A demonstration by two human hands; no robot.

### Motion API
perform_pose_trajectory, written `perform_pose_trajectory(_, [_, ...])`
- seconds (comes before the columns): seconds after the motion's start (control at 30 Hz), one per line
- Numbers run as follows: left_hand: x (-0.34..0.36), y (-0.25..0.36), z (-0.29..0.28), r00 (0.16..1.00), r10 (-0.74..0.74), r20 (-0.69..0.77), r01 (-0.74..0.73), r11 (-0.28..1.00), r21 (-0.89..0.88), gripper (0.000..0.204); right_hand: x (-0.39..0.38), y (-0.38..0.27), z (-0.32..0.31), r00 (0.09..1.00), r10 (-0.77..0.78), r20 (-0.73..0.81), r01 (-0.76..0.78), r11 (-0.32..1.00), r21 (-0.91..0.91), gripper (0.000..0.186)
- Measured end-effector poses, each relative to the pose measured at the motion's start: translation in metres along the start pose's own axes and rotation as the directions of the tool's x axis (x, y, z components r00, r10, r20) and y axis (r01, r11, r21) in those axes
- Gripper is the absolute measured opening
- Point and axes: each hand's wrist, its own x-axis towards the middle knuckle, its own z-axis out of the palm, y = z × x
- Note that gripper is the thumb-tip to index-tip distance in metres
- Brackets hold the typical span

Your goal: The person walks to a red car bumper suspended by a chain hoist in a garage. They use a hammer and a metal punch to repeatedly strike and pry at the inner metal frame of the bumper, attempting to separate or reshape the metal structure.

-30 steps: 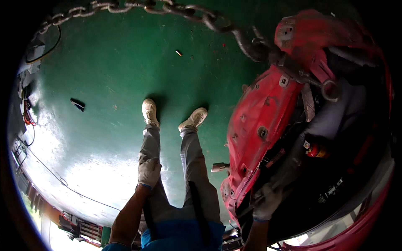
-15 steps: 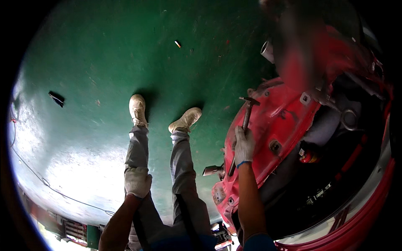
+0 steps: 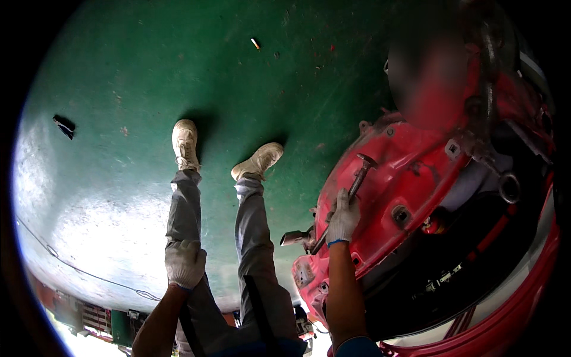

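My left hand [image 3: 187,262], in a white knit glove, rests on my grey left trouser leg [image 3: 184,208] with its fingers curled round it. My right hand [image 3: 343,217], gloved the same way, is closed on a metal hammer [image 3: 360,175]. The hammer lies slanted over a dented red car body panel [image 3: 428,166] on my right, its head toward the far side. Close below that hand, a metal pipe end [image 3: 291,237] juts from the car. A chain [image 3: 489,89] with a ringed fitting [image 3: 510,187] runs down over the panel.
My white shoes stand on the green floor [image 3: 119,89]. Dark pliers [image 3: 63,126] and a small white stick [image 3: 254,43] lie on it. A cable [image 3: 95,273] crosses at the lower left. The dark open trunk [image 3: 428,268] holds a red extinguisher [image 3: 432,226]. Part of the upper right is blurred.
My right hand has risen from inside the trunk to over the panel, holding the hammer. The view has shifted, so the chain now shows only at the right.
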Motion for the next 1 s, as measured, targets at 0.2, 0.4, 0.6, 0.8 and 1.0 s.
perform_pose_trajectory(0.2, [0.000, 0.002, -0.002, 1.000, 0.004, -0.019, -0.004, 1.000, 0.000, 0.015, -0.001, 0.025, -0.010, 0.995, 0.086, 0.040, -0.083, 0.994, -0.077, 0.035])
perform_pose_trajectory(0.4, [-0.002, -0.003, 0.002, 0.999, -0.028, 0.043, 0.026, 0.999, 0.043, 0.015, -0.004, 0.041, -0.012, 0.998, 0.068, -0.002, -0.068, 0.998, -0.001, 0.024])
perform_pose_trajectory(0.6, [0.001, 0.004, 0.003, 0.999, -0.031, 0.012, 0.030, 0.996, 0.080, 0.016, 0.033, 0.030, -0.011, 0.995, -0.013, -0.100, 0.028, 0.987, 0.155, 0.018])
perform_pose_trajectory(0.8, [0.003, 0.002, 0.006, 0.998, -0.019, 0.061, 0.016, 0.998, 0.064, 0.017, 0.037, 0.034, -0.023, 0.959, -0.259, -0.116, 0.259, 0.966, -0.016, 0.028])
perform_pose_trajectory(1.0, [-0.001, 0.002, 0.010, 0.998, -0.014, 0.067, 0.004, 0.989, 0.146, 0.018, 0.038, 0.019, -0.020, 0.990, -0.085, -0.110, 0.102, 0.983, 0.156, 0.033])
